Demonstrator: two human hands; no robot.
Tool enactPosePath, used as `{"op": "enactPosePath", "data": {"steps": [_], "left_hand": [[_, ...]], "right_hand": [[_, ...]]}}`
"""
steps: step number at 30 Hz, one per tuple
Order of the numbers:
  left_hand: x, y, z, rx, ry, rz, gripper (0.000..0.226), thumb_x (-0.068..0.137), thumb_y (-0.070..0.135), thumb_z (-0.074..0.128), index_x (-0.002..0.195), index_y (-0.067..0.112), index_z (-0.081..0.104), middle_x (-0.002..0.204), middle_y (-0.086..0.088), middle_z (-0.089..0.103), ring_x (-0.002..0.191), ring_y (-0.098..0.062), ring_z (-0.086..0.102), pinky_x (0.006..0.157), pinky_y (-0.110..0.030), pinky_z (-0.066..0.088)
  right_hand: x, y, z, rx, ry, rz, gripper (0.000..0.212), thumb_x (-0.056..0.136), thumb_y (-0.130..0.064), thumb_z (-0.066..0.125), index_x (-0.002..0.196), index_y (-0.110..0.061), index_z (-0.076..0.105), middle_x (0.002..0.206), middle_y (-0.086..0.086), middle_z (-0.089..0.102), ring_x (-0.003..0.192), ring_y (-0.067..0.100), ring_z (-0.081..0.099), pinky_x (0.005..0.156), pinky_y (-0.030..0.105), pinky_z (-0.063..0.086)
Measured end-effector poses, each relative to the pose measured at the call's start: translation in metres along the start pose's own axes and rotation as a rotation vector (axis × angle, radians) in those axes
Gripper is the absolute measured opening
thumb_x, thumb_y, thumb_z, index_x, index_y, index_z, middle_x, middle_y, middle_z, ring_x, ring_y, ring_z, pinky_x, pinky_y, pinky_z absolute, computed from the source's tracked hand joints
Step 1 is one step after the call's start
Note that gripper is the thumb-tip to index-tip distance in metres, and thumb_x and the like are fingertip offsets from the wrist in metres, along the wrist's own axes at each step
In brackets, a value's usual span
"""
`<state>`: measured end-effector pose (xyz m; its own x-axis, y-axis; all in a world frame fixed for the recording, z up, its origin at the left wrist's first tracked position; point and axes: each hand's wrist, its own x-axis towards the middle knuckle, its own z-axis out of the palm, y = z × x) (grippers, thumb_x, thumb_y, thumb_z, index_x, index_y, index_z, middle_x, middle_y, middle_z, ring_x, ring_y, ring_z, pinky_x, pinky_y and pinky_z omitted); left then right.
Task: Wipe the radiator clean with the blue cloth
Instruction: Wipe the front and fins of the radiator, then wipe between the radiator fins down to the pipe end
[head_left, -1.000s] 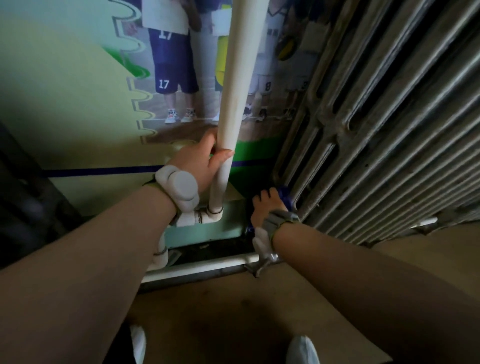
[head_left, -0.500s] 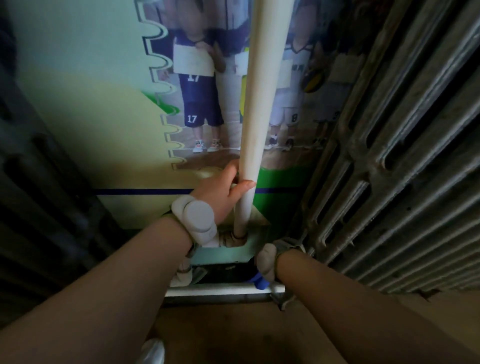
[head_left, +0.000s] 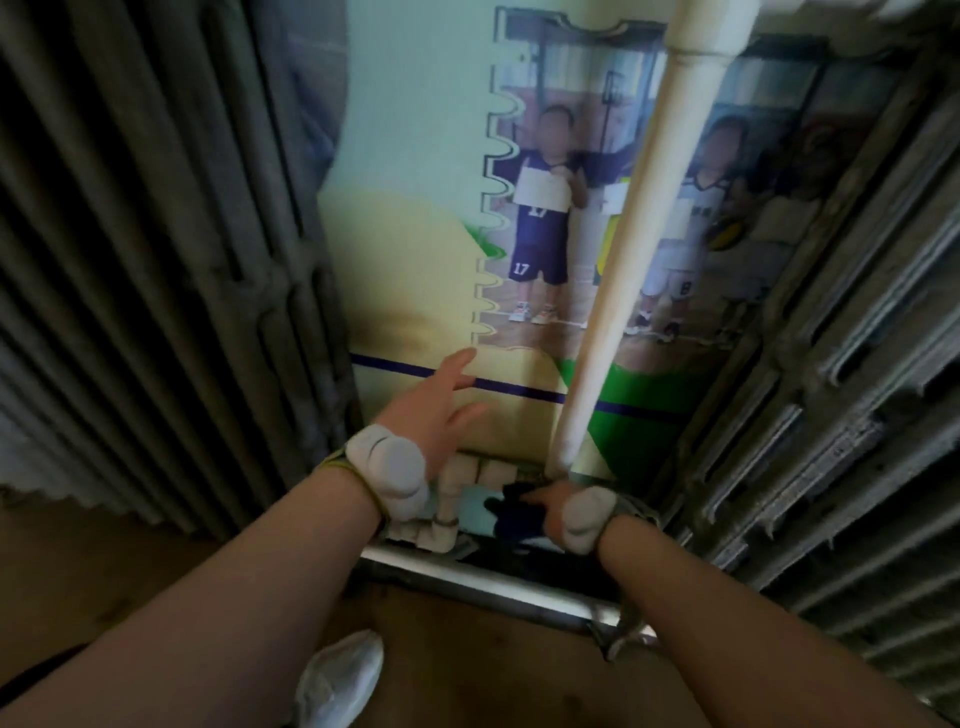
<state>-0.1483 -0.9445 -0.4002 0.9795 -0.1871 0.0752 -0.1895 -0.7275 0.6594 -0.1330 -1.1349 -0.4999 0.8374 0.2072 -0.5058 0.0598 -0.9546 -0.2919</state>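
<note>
Poster (head_left: 540, 244) jersey reads "17", right hand (head_left: 550, 501) gripping blue cloth (head_left: 514, 512)

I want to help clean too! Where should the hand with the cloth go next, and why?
Probably up and right onto the right radiator. The right hand grips the blue cloth low by the white pipe, not on the ribs yet. The left hand is open and free.
</note>
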Motion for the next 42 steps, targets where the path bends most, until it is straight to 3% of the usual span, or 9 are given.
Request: {"op": "enactPosePath", "data": {"steps": [4, 8, 15, 20, 28, 31, 37, 40, 42], "left_hand": [[-0.051, -0.026, -0.038, 0.083, 0.06, -0.047, 0.061, 0.094, 0.031, 0.049, 0.146, 0.029, 0.017, 0.142, 0.006, 0.044, 0.126, -0.015, 0.047, 0.103, -0.025, 0.034], [-0.09, -0.036, -0.064, 0.125, 0.049, -0.103, 0.061, 0.094, 0.029, 0.049, 0.146, 0.026, 0.018, 0.145, 0.007, 0.04, 0.13, -0.013, 0.042, 0.103, -0.021, 0.031], [-0.125, -0.023, -0.117, 0.126, 0.145, -0.05, 0.055, 0.093, 0.031, 0.05, 0.143, 0.022, 0.028, 0.145, 0.004, 0.039, 0.132, -0.012, 0.039, 0.104, -0.021, 0.03], [-0.137, -0.016, -0.166, 0.149, 0.279, -0.026, 0.054, 0.093, 0.036, 0.049, 0.143, 0.026, 0.029, 0.146, 0.006, 0.038, 0.133, -0.011, 0.037, 0.106, -0.023, 0.03], [-0.146, -0.017, -0.248, 0.2, 0.443, -0.072, 0.054, 0.093, 0.039, 0.047, 0.141, 0.022, 0.033, 0.143, 0.003, 0.041, 0.129, -0.015, 0.042, 0.106, -0.028, 0.035], [-0.148, -0.018, -0.259, 0.23, 0.449, -0.083, 0.054, 0.093, 0.041, 0.046, 0.142, 0.022, 0.032, 0.144, 0.004, 0.04, 0.13, -0.015, 0.041, 0.106, -0.028, 0.035], [-0.151, -0.025, -0.28, 0.276, 0.5, -0.135, 0.055, 0.092, 0.041, 0.047, 0.142, 0.022, 0.032, 0.145, 0.004, 0.039, 0.132, -0.013, 0.04, 0.109, -0.029, 0.034], [-0.153, -0.025, -0.291, 0.301, 0.493, -0.153, 0.054, 0.093, 0.041, 0.046, 0.141, 0.022, 0.032, 0.145, 0.003, 0.039, 0.133, -0.014, 0.039, 0.11, -0.031, 0.033], [-0.152, -0.025, -0.299, 0.335, 0.49, -0.159, 0.054, 0.093, 0.04, 0.046, 0.142, 0.02, 0.032, 0.146, 0.003, 0.038, 0.133, -0.014, 0.038, 0.111, -0.031, 0.033]], "right_hand": [[-0.028, -0.03, -0.023, 0.258, 0.135, -0.092, 0.053, 0.092, -0.003, 0.043, 0.142, -0.021, 0.039, 0.142, 0.004, 0.044, 0.131, 0.022, 0.04, 0.101, 0.023, 0.031], [-0.065, -0.044, -0.035, 0.625, 0.347, -0.171, 0.062, 0.085, 0.008, 0.049, 0.138, -0.023, 0.04, 0.124, -0.003, 0.051, 0.118, 0.018, 0.047, 0.085, 0.017, 0.034], [-0.125, -0.097, -0.055, 1.132, 0.544, -0.331, 0.052, 0.082, 0.009, 0.058, 0.127, -0.016, 0.051, 0.117, 0.013, 0.061, 0.107, 0.028, 0.057, 0.1, 0.04, 0.042], [-0.148, -0.158, -0.09, 1.023, 0.551, -0.468, 0.055, 0.083, -0.002, 0.064, 0.132, -0.022, 0.05, 0.122, 0.004, 0.061, 0.113, 0.025, 0.056, 0.105, 0.045, 0.039], [-0.193, -0.263, -0.189, 0.7, 0.902, -0.83, 0.052, 0.087, 0.009, 0.054, 0.136, -0.002, 0.042, 0.119, 0.005, 0.052, 0.107, 0.018, 0.051, 0.093, 0.021, 0.038], [-0.191, -0.29, -0.22, 0.513, 1.045, -0.899, 0.056, 0.081, -0.009, 0.055, 0.136, -0.005, 0.046, 0.126, 0.015, 0.051, 0.112, 0.026, 0.053, 0.101, 0.028, 0.038], [-0.151, -0.343, -0.241, 0.468, 1.14, -1.006, 0.052, 0.084, 0.005, 0.05, 0.132, -0.016, 0.048, 0.138, 0.023, 0.035, 0.127, 0.033, 0.04, 0.11, 0.027, 0.026], [-0.131, -0.366, -0.215, 0.769, 1.05, -1.021, 0.051, 0.085, -0.003, 0.064, 0.129, -0.024, 0.05, 0.133, 0.004, 0.043, 0.124, 0.018, 0.043, 0.106, 0.019, 0.032], [-0.126, -0.365, -0.2, 0.793, 1.17, -0.998, 0.053, 0.081, -0.007, 0.07, 0.129, -0.02, 0.05, 0.122, -0.008, 0.05, 0.113, 0.006, 0.051, 0.1, 0.022, 0.041]]}}
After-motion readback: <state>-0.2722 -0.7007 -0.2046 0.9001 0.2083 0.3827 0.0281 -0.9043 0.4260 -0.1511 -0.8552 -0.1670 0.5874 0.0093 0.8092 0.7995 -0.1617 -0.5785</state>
